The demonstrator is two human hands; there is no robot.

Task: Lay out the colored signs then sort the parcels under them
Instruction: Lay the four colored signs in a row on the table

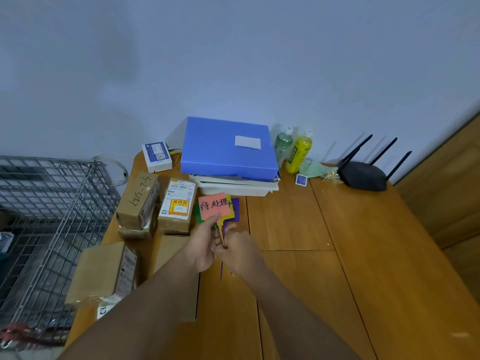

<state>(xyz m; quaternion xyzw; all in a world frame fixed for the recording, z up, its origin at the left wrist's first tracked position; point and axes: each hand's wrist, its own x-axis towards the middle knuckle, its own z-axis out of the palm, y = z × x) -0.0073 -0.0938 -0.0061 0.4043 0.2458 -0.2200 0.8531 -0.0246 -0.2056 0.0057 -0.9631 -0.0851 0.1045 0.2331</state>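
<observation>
A fanned bunch of colored signs [215, 206] is held upright above the wooden table [324, 229]; the front one is pink-orange with black handwriting, and yellow, purple and green ones show behind it. My left hand [205, 245] pinches the front sign at its lower edge. My right hand [233, 248] grips the handles of the bunch. Several brown cardboard parcels lie at the table's left: one with handwritten numbers [139, 200], one with a yellow sticker [178, 203], and a larger one near me [104, 271].
A blue folder box [228, 149] rests on white trays at the back. Two drink bottles [298, 150], a black router [363, 175] and a small white box [157, 156] stand near the wall. A wire cage [46, 229] stands left of the table.
</observation>
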